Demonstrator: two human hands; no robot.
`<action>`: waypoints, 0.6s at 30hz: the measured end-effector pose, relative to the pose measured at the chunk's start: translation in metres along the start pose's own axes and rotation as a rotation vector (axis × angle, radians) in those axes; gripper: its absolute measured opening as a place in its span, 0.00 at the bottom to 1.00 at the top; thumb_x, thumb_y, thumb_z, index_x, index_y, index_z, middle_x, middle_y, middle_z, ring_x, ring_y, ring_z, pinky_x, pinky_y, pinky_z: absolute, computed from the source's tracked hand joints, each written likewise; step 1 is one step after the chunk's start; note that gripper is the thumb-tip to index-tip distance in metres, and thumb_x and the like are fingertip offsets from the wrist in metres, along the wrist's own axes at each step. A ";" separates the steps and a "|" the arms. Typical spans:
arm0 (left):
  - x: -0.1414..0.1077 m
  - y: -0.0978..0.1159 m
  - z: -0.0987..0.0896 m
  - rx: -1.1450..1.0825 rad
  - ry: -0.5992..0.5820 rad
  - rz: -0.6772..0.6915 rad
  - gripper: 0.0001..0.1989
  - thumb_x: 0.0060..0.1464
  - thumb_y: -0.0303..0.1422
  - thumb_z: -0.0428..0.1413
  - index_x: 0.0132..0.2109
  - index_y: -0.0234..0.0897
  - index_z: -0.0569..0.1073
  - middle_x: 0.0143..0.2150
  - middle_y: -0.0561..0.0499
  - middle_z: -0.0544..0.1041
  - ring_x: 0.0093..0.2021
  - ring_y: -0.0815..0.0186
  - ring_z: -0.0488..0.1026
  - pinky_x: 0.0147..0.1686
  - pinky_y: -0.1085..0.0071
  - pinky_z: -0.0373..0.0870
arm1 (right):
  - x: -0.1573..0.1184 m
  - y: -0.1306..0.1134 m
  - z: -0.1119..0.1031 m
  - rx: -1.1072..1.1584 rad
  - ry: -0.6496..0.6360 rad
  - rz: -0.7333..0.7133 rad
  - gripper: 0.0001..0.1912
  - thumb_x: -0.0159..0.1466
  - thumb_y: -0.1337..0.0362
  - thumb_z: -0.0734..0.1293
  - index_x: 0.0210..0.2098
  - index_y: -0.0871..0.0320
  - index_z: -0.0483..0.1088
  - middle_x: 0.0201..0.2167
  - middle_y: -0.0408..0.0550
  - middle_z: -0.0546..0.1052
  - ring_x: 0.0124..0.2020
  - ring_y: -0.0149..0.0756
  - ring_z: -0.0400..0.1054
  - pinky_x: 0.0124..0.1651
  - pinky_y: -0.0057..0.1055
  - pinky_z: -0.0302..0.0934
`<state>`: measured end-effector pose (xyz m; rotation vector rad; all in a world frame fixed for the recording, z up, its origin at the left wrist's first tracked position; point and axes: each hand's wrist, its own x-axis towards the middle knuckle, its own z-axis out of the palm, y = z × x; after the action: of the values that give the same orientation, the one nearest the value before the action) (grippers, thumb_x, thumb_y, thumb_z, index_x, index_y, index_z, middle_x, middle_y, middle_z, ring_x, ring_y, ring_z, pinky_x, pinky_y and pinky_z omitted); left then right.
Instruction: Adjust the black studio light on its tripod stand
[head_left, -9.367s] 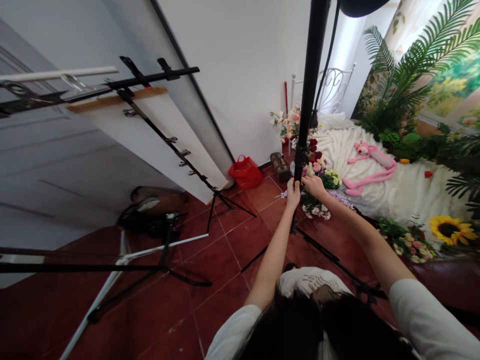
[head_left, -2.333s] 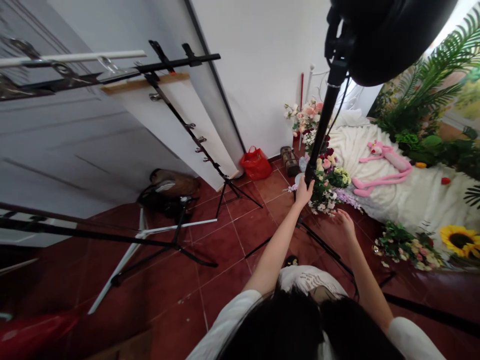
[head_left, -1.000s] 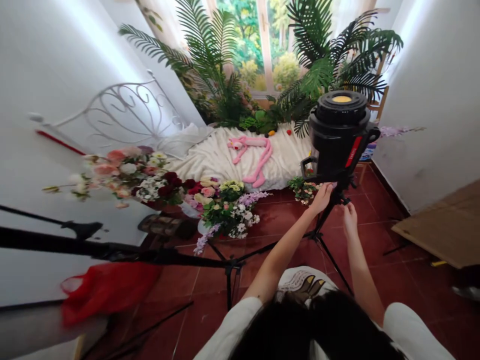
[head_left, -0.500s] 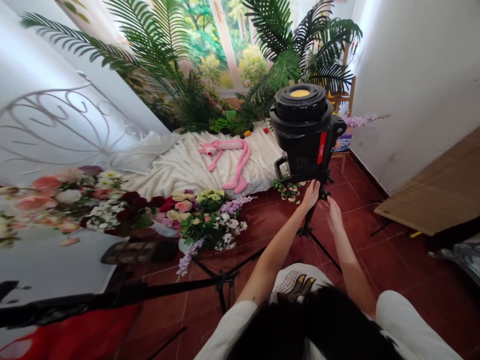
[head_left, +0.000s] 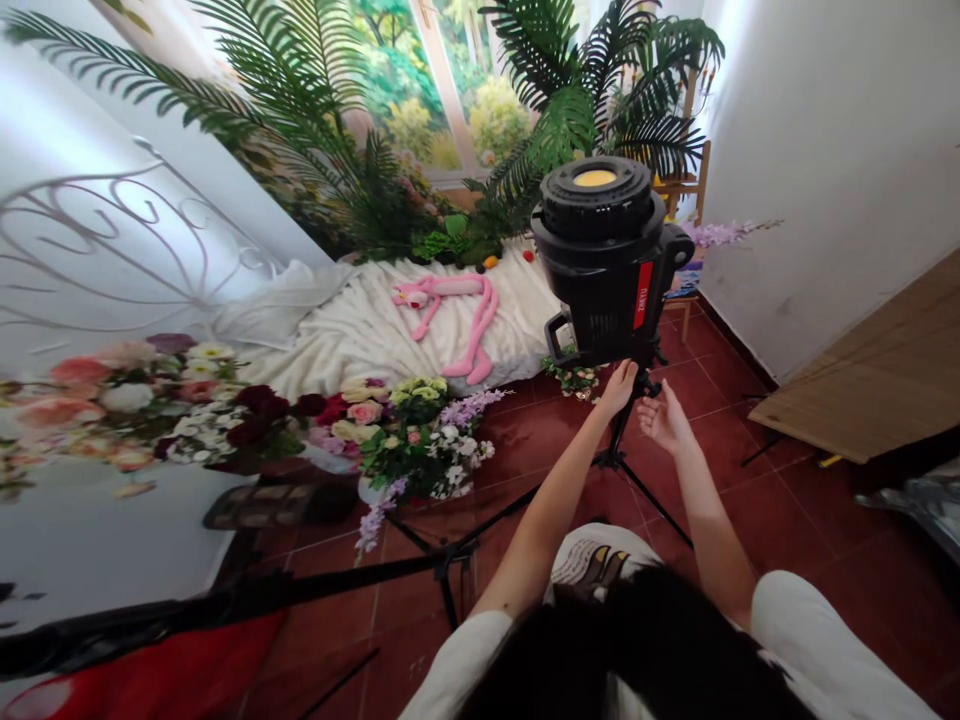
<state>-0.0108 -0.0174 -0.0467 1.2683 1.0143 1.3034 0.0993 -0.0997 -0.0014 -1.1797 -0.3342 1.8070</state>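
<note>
A black studio light [head_left: 600,270] with a red label and a yellow disc on top stands upright on a black light stand [head_left: 616,435]. Just under the lamp, my left hand [head_left: 619,386] is closed around the upper pole of the stand. To its right, my right hand [head_left: 666,416] has thumb and forefinger at a small black knob [head_left: 649,388] on the pole, its other fingers curled loosely with the palm turned up. The far side of the left hand's grip is hidden.
A pink plush toy [head_left: 474,325] lies on a cream blanket [head_left: 337,330] beyond the lamp. Artificial flowers [head_left: 427,440] and a second black stand [head_left: 450,555] are to the left. A brown board [head_left: 870,390] leans at the right. Palm leaves [head_left: 562,130] hang behind.
My right hand has turned, so its palm and curled fingers now show beside the knob. The left hand stays on the pole. The view has shifted slightly.
</note>
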 end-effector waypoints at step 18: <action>-0.001 -0.004 0.004 -0.017 0.000 0.016 0.31 0.55 0.62 0.46 0.40 0.36 0.72 0.36 0.48 0.76 0.37 0.66 0.74 0.42 0.68 0.73 | 0.002 -0.016 -0.003 0.442 -0.290 0.108 0.06 0.58 0.67 0.72 0.32 0.59 0.71 0.23 0.37 0.78 0.19 0.19 0.66 0.23 0.12 0.65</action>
<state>-0.0069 -0.0186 -0.0504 1.2661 0.9927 1.3213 0.1102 -0.0904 0.0059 -0.6402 -0.0270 2.0172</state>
